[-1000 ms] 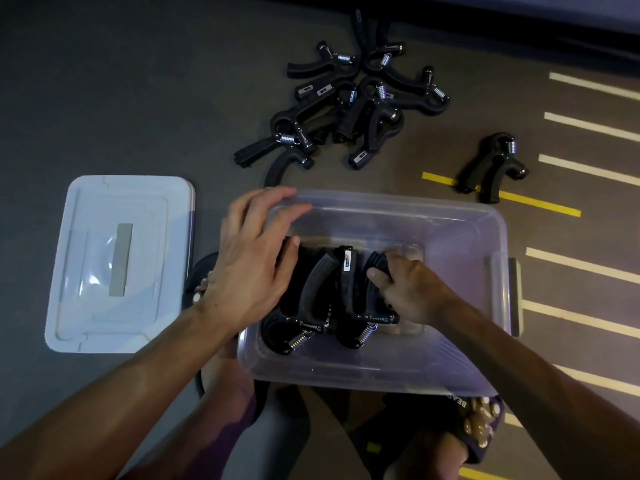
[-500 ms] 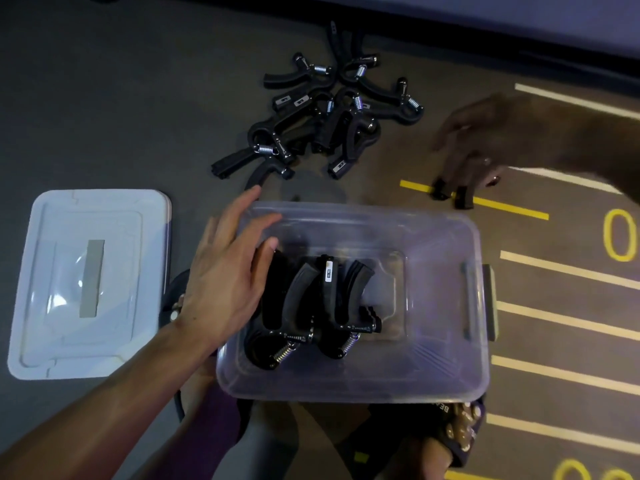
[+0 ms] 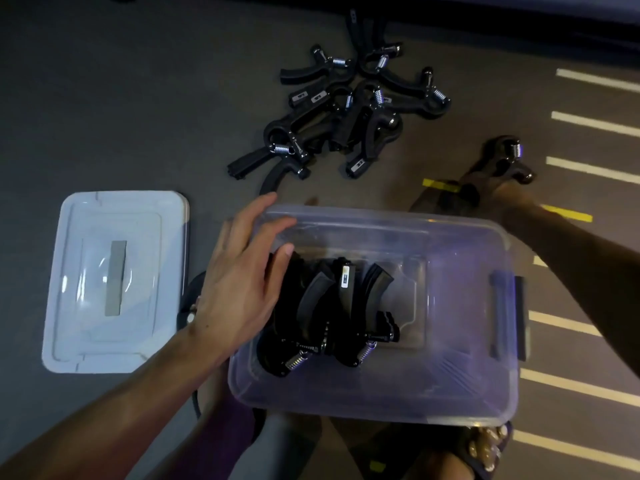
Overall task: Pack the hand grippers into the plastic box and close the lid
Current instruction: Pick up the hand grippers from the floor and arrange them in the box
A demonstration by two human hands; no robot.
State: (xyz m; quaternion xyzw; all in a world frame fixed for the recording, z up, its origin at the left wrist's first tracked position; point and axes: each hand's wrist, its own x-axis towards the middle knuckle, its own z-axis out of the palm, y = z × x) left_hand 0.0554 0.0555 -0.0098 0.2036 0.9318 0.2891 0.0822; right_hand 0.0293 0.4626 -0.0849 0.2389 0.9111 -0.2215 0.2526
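- Head view: my left hand (image 3: 242, 271), fingers loose, rests on the plastic box (image 3: 381, 407) rim, holding nothing.
- Beyond the box, my right hand (image 3: 485, 192) grips 1 stray hand gripper (image 3: 502, 161).
- Next: carry it in beside the packed ones (image 3: 332, 313); the pile (image 3: 343, 109) beyond the box waits.

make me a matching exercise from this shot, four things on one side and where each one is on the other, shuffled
Things
1. lid
2. pile of hand grippers
3. left hand
4. single hand gripper

Places
A. on the floor beyond the plastic box, untouched
B. flat on the floor, left of the box
C. held by the right hand, beyond the box's far right corner
D. at the box's left end, fingers over the far rim, beside the packed grippers

Pairs: 1-B, 2-A, 3-D, 4-C
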